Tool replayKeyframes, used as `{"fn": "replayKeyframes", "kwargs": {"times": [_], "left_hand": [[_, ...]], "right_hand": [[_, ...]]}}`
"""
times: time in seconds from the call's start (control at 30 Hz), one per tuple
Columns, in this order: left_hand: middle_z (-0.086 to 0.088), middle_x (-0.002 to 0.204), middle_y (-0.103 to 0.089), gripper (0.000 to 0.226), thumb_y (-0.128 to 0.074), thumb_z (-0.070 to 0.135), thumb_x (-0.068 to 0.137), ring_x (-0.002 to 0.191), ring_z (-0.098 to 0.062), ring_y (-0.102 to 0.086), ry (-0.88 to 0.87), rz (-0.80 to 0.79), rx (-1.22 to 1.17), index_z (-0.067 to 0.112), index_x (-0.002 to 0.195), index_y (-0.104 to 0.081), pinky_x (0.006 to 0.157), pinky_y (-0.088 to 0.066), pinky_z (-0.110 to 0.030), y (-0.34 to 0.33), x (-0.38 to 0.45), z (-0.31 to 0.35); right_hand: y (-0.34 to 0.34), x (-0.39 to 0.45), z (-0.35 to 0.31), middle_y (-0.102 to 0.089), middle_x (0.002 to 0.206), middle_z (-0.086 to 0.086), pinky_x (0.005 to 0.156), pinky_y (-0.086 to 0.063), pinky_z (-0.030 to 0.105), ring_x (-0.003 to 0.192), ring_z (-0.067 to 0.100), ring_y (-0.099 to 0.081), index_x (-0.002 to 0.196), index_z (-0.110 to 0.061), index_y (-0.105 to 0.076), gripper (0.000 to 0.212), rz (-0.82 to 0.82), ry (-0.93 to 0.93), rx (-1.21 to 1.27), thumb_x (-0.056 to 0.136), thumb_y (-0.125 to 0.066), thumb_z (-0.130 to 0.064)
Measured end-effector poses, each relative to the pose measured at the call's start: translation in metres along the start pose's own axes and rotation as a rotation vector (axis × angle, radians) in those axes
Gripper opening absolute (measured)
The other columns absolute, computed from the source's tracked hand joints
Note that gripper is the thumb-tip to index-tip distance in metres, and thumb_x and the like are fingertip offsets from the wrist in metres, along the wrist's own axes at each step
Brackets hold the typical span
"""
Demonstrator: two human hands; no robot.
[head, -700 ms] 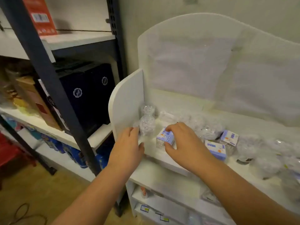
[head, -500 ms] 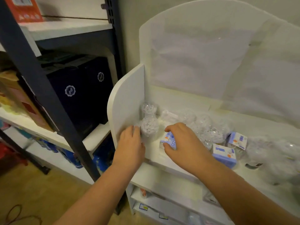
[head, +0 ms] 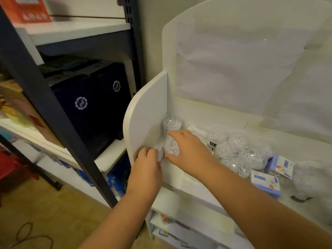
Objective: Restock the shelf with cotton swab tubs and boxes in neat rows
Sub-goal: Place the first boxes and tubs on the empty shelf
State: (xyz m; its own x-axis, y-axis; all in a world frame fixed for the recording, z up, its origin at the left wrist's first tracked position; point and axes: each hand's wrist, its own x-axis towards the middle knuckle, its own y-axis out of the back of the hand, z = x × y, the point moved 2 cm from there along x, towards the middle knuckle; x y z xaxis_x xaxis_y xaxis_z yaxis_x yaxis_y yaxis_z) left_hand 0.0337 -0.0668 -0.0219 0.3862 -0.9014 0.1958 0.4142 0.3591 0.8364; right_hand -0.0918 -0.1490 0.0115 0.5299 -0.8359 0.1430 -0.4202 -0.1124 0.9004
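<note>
Two clear cotton swab tubs stand in a row against the white side panel of the shelf: a back tub and a front tub. My right hand grips the front tub, fingers over its top and thumb at its near side. My left hand has curled fingers on a clear wrapped piece at that tub's front left. Several loose clear tubs lie piled to the right. Two blue-and-white boxes lie beyond them.
A dark metal rack stands left of the shelf, holding navy boxes and an orange box. Lower white shelves hold more stock. A cable lies on the brown floor.
My right hand has left the blue-and-white box and moved left onto the front clear tub. My left hand's fingers have curled in beside that tub. The box is out of sight.
</note>
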Motion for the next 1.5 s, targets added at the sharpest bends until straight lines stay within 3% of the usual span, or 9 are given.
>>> {"fn": "replayKeyframes", "kwargs": {"times": [0.27, 0.4, 0.5, 0.63, 0.77, 1.0, 1.13, 1.23, 1.5], "left_hand": [[0.012, 0.128, -0.048, 0.039, -0.056, 0.020, 0.094, 0.106, -0.009, -0.054, 0.018, 0.012, -0.139, 0.026, 0.132, -0.052, 0.084, -0.038, -0.017, 0.030, -0.025, -0.001], [0.024, 0.112, -0.048, 0.033, -0.057, 0.025, 0.092, 0.091, -0.004, -0.055, -0.055, 0.055, -0.260, 0.036, 0.123, -0.054, 0.074, -0.050, -0.024, 0.056, -0.028, 0.010], [0.025, 0.107, -0.053, 0.031, -0.060, 0.022, 0.090, 0.098, 0.007, -0.053, -0.146, 0.097, -0.351, 0.039, 0.115, -0.055, 0.075, -0.041, -0.010, 0.071, -0.024, 0.030], [0.024, 0.106, -0.057, 0.031, -0.062, 0.019, 0.089, 0.100, 0.013, -0.050, -0.261, 0.060, -0.451, 0.040, 0.112, -0.056, 0.075, -0.038, -0.006, 0.075, -0.021, 0.071], [0.022, 0.101, -0.059, 0.025, -0.065, 0.020, 0.089, 0.093, 0.011, -0.053, -0.403, 0.056, -0.539, 0.037, 0.106, -0.060, 0.075, -0.037, -0.001, 0.069, -0.035, 0.125], [0.017, 0.103, -0.065, 0.023, -0.062, 0.030, 0.085, 0.093, -0.007, -0.064, -0.627, -0.083, -0.659, 0.046, 0.101, -0.059, 0.083, -0.051, -0.028, 0.050, -0.107, 0.240], [0.016, 0.103, -0.066, 0.024, -0.067, 0.026, 0.088, 0.093, -0.003, -0.063, -0.713, -0.152, -0.669, 0.044, 0.103, -0.059, 0.079, -0.049, -0.020, 0.034, -0.179, 0.314], [0.014, 0.104, -0.067, 0.026, -0.067, 0.017, 0.088, 0.093, -0.002, -0.062, -0.732, -0.223, -0.712, 0.036, 0.106, -0.062, 0.083, -0.052, -0.027, 0.017, -0.241, 0.365], [0.020, 0.105, -0.064, 0.025, -0.065, 0.021, 0.089, 0.097, 0.004, -0.059, -0.834, -0.375, -0.746, 0.038, 0.106, -0.061, 0.081, -0.046, -0.020, -0.029, -0.391, 0.472]], "right_hand": [[0.002, 0.005, 0.008, -0.051, 0.130, -0.002, 0.095, -0.045, 0.032, 0.120, 0.020, -0.052, 0.137, -0.039, -0.043, 0.062, 0.093, -0.047, 0.111, 0.081, -0.069, -0.044], [0.040, -0.006, 0.007, -0.052, 0.130, -0.007, 0.092, -0.045, 0.028, 0.115, 0.014, -0.054, 0.134, -0.041, -0.044, 0.063, 0.244, -0.065, 0.223, 0.078, -0.072, -0.049], [0.078, -0.026, 0.014, -0.054, 0.126, -0.011, 0.094, -0.047, 0.030, 0.110, 0.010, -0.056, 0.130, -0.042, -0.047, 0.063, 0.343, -0.086, 0.267, 0.075, -0.075, -0.052], [0.129, -0.076, 0.032, -0.055, 0.121, -0.015, 0.096, -0.048, 0.033, 0.107, 0.006, -0.054, 0.129, -0.042, -0.049, 0.061, 0.447, -0.140, 0.256, 0.076, -0.075, -0.052], [0.176, -0.145, 0.053, -0.052, 0.122, -0.019, 0.094, -0.044, 0.027, 0.106, 0.002, -0.053, 0.132, -0.044, -0.047, 0.062, 0.526, -0.231, 0.185, 0.077, -0.073, -0.054], [0.241, -0.306, 0.086, -0.053, 0.123, -0.023, 0.092, -0.043, 0.021, 0.107, -0.004, -0.053, 0.132, -0.046, -0.047, 0.062, 0.680, -0.358, 0.150, 0.076, -0.072, -0.055], [0.265, -0.409, 0.104, -0.054, 0.120, -0.024, 0.093, -0.046, 0.022, 0.108, -0.003, -0.053, 0.131, -0.047, -0.046, 0.062, 0.709, -0.419, 0.124, 0.075, -0.073, -0.056], [0.284, -0.493, 0.116, -0.051, 0.120, -0.028, 0.094, -0.045, 0.021, 0.110, -0.006, -0.050, 0.130, -0.048, -0.045, 0.062, 0.713, -0.452, 0.079, 0.075, -0.072, -0.057], [0.328, -0.678, 0.165, -0.052, 0.117, -0.025, 0.083, -0.047, 0.017, 0.102, -0.002, -0.053, 0.129, -0.045, -0.046, 0.063, 0.729, -0.602, -0.050, 0.073, -0.072, -0.058]]}}
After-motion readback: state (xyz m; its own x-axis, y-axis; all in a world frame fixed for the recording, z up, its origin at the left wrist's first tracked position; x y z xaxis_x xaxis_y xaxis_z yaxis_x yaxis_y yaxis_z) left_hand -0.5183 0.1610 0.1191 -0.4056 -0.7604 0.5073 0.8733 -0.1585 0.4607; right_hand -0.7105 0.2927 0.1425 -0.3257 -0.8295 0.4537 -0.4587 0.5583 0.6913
